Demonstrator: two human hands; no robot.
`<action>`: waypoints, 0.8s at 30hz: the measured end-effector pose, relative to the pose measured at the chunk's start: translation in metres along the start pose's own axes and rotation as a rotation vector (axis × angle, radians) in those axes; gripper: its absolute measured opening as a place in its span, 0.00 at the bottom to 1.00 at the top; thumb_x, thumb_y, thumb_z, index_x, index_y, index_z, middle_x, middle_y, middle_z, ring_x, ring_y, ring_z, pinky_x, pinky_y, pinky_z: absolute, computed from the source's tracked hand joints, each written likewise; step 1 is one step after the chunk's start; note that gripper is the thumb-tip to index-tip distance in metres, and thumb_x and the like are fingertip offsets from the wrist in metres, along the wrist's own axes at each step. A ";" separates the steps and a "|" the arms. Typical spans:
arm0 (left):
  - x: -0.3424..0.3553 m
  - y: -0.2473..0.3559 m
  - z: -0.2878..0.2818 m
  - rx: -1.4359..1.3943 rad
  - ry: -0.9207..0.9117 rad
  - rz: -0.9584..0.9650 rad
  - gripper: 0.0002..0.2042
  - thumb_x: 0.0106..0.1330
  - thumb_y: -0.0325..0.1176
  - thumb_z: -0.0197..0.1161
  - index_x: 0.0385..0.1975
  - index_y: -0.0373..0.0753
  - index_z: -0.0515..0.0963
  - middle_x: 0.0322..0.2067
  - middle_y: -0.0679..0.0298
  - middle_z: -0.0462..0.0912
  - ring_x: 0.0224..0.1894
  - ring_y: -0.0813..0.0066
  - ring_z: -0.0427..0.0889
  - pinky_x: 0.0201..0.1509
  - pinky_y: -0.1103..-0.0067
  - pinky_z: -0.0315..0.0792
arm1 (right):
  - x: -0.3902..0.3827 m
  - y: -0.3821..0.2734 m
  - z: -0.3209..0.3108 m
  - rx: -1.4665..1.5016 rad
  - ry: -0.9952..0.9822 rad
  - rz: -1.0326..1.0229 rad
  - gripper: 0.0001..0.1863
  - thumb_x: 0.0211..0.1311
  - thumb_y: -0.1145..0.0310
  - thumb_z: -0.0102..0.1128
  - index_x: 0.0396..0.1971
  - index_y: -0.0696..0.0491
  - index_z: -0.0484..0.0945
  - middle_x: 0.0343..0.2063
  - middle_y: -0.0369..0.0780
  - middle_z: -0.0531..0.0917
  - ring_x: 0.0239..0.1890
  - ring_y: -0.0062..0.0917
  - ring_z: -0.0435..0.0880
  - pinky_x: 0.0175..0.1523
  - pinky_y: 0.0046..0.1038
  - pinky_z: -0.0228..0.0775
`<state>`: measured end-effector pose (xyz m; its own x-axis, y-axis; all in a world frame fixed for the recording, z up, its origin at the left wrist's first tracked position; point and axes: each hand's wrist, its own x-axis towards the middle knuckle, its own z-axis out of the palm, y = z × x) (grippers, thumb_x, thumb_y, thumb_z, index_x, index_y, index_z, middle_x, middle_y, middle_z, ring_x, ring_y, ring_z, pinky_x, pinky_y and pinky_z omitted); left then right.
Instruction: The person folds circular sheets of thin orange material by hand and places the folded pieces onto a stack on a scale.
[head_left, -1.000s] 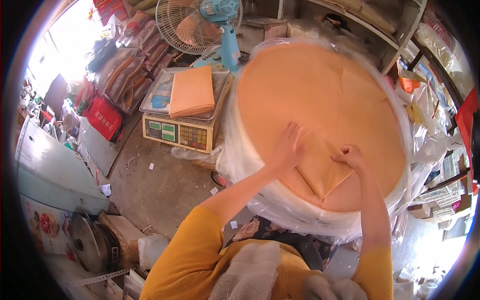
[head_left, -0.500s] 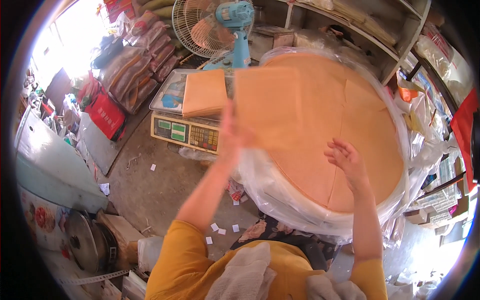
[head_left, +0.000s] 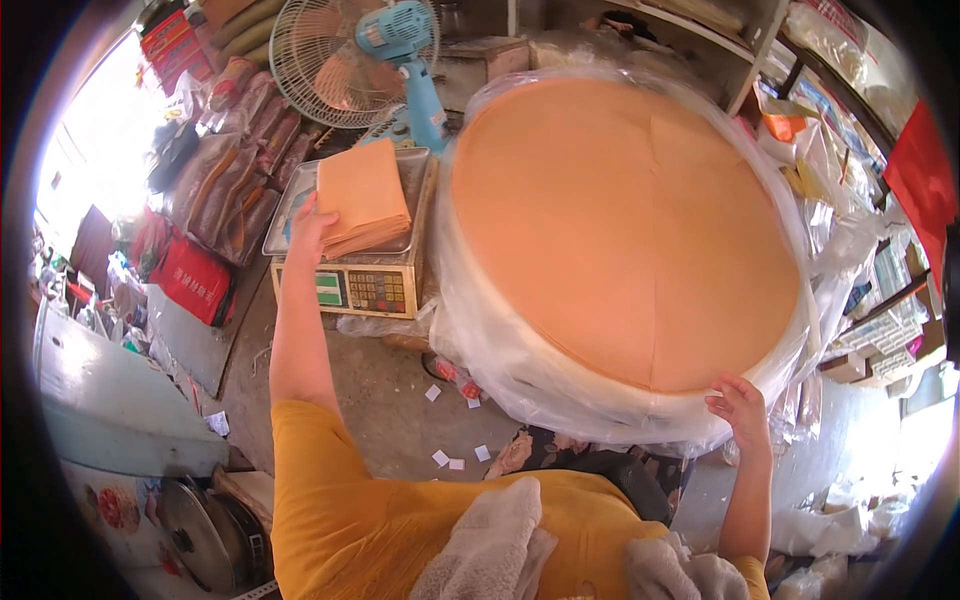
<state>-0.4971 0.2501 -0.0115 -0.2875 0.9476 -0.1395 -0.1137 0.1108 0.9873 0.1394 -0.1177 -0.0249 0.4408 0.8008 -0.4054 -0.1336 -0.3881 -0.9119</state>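
My left arm runs nearly straight up from its yellow sleeve (head_left: 320,450), elbow almost unbent, so that my left hand (head_left: 313,225) lies at 10 o'clock in my view. My right arm comes up from the lower right, bent, and my right hand (head_left: 738,405) stands at 4 o'clock, fingers pointing up and inward.

The folded orange sheets (head_left: 362,195) lie stacked at 10 o'clock on the metal tray (head_left: 288,225) of the scale (head_left: 380,290), slightly askew, their near edge close to the tray's near lip. The fan (head_left: 400,30) stands just beyond at 11 o'clock, leaving little room on that side. At 2 o'clock the big round orange sheet (head_left: 600,230) spreads flat, a crease running down it roughly from 12 to 6; clear plastic (head_left: 520,390) is bunched around its rim. A stretch of floor (head_left: 375,405) lies open at 7 o'clock, with small white scraps (head_left: 440,458) on it.

My left hand is at the left edge of the folded sheets, thumb over their top; whether it pinches them or only rests there, I cannot tell. My right hand is empty, half spread with fingers loosely curled, by the round sheet's near rim; I cannot tell whether it touches the plastic.
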 end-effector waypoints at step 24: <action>-0.271 -0.110 0.273 0.750 -0.848 0.956 0.21 0.59 0.22 0.57 0.55 0.36 0.71 0.60 0.54 0.66 0.63 0.53 0.64 0.65 0.66 0.62 | 0.036 0.032 0.061 -1.330 -0.022 -1.212 0.06 0.44 0.70 0.59 0.25 0.51 0.79 0.29 0.37 0.79 0.39 0.30 0.77 0.59 0.42 0.58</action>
<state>-0.1476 0.0633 -0.0615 0.6894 0.6075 0.3946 0.3761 -0.7657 0.5218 0.0970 -0.0741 -0.0727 -0.2715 0.8892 0.3683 0.9541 0.2988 -0.0181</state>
